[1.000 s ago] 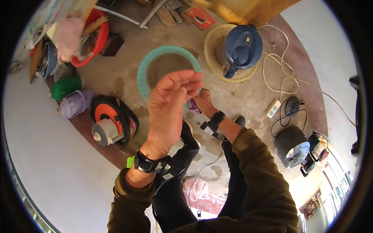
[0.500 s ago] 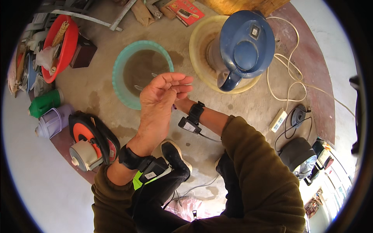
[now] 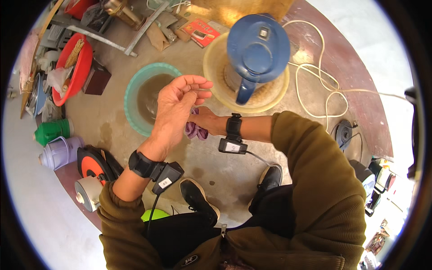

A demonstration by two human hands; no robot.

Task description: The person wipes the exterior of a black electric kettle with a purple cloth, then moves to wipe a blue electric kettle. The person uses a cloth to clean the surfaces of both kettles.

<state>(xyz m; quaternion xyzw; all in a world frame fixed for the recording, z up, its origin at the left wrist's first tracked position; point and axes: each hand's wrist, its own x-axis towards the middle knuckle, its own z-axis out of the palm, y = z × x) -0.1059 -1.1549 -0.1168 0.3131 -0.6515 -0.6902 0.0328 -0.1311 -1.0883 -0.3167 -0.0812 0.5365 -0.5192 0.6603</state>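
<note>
From my remote station I see a grey, damp-patched floor [image 3: 213, 168] edged by a dark red band [image 3: 362, 112] — pale walls [image 3: 40, 202] beyond, brightness at lower right.

White labels [image 3: 232, 147] on wrist modules [image 3: 171, 173]; lettering [image 3: 196, 25] on red packet [image 3: 201, 33]; oval badge [image 3: 190, 260] on jacket [image 3: 319, 162].

Purple cloth [image 3: 196, 131], crumpled into a bunch, uneven folds showing, held in the right grip [image 3: 205, 120], partly hidden

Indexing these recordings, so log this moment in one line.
left hand: half-curled | right hand: holding purple cloth | nearby: teal basin, murky water
</note>
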